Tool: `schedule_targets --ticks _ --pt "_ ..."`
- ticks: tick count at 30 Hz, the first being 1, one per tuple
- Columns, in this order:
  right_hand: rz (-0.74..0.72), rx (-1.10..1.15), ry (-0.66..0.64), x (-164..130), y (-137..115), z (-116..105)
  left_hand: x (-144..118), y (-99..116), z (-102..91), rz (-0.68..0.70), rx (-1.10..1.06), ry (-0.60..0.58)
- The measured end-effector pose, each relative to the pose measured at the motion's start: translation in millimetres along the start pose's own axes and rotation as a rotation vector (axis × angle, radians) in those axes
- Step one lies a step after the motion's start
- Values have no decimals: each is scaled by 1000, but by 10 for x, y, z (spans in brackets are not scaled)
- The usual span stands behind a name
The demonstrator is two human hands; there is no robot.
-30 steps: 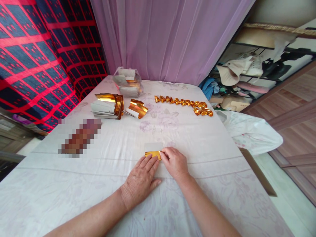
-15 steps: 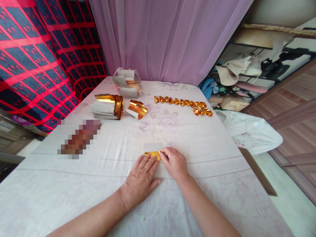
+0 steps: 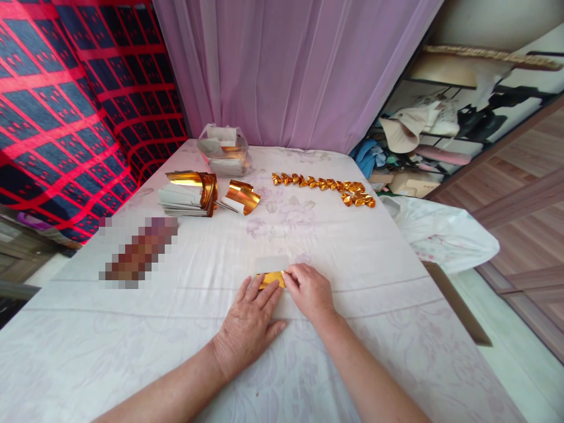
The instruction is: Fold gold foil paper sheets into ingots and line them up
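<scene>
A sheet of gold foil paper (image 3: 272, 264) lies on the tablecloth, its pale side facing up at the far part and a gold strip folded over at the near part. Flat on the gold strip rest the outstretched fingers of my left hand (image 3: 251, 320). My right hand (image 3: 312, 294) is closed, with thumb and forefinger pinching the right end of the gold fold. Fingertips hide parts of the strip. Farther back on the right runs a row of folded gold foil pieces (image 3: 324, 184).
A thick stack of gold foil paper (image 3: 187, 197) and a smaller stack (image 3: 241, 197) lie at the back left. Behind them sits a clear plastic bag (image 3: 223, 150) with more sheets. A pixelated patch covers something at the left. A white plastic bag (image 3: 445, 232) is beyond the right edge.
The view has shifted slightly. Both hands stay almost in place on the foil paper, the left one pressing and the right one pinching.
</scene>
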State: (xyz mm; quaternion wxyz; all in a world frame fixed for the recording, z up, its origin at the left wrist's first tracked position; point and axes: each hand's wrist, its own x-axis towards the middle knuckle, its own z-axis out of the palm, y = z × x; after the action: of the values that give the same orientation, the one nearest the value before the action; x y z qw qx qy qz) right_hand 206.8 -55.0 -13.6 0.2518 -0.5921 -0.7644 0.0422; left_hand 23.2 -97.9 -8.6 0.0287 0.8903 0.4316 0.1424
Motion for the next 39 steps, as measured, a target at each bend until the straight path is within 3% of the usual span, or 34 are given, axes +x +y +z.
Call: schedule_targets --ticks 29,39 --pt "18 1 32 -32 -17 -24 12 -6 -13 -2 111 -27" --pt "44 -32 -17 -25 -72 -69 11 -4 -9 -23 124 -7"
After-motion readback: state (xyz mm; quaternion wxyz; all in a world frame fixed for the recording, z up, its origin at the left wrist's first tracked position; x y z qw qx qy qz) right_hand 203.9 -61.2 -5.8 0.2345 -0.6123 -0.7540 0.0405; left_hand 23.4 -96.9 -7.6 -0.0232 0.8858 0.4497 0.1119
